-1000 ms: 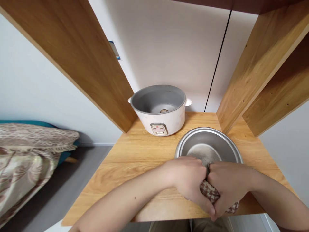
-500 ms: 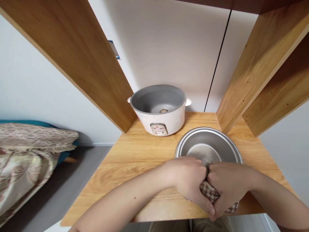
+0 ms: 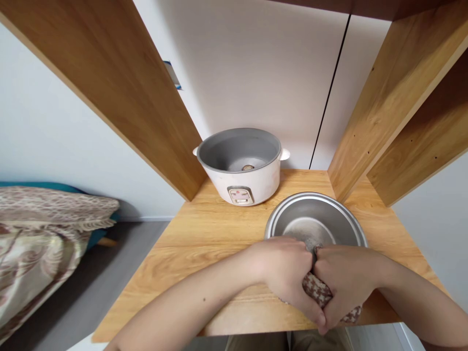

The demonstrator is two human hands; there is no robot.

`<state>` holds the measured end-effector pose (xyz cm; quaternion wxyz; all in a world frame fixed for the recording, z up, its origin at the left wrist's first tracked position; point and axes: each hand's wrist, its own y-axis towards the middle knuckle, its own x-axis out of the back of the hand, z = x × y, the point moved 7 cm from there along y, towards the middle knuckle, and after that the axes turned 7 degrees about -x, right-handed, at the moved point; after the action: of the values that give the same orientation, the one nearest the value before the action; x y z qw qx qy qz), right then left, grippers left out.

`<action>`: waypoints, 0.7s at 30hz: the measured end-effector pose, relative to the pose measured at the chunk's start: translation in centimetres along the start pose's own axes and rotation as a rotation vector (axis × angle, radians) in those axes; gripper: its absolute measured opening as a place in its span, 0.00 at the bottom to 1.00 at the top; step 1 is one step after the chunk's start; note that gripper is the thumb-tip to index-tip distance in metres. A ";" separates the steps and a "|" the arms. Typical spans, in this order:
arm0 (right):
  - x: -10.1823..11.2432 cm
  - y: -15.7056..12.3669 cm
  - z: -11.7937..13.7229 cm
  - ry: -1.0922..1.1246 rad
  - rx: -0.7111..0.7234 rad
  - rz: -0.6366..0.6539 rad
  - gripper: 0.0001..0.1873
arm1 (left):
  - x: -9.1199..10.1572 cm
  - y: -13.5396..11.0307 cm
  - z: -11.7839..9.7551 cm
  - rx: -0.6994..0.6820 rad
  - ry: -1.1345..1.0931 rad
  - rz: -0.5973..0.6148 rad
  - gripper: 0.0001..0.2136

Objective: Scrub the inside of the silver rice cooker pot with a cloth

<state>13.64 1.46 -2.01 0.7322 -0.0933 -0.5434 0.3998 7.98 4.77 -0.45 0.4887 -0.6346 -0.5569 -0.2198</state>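
Both grips closed on a brown-and-white patterned cloth [image 3: 317, 291] at the worktop's near edge

The left hand [image 3: 287, 273] and right hand [image 3: 347, 278] press knuckle to knuckle, fingers curled tight round the bunched cloth between them, just in front of a steel bowl [image 3: 315, 219] whose near rim they cover. A white rice cooker body [image 3: 243, 165], lid off and grey inside, stands further back on the wooden worktop [image 3: 204, 234], apart from the bowl, between wooden side panels
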 end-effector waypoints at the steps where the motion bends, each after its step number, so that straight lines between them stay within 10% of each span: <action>1: 0.0 0.0 0.0 0.003 0.000 -0.004 0.25 | 0.0 0.0 0.0 0.004 0.001 0.001 0.31; 21: 0.0 0.0 -0.1 0.011 0.004 -0.006 0.25 | 0.1 -0.1 0.0 0.007 -0.003 -0.009 0.31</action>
<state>13.67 1.50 -2.07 0.7366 -0.0925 -0.5388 0.3983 7.94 4.79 -0.35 0.4889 -0.6309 -0.5612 -0.2191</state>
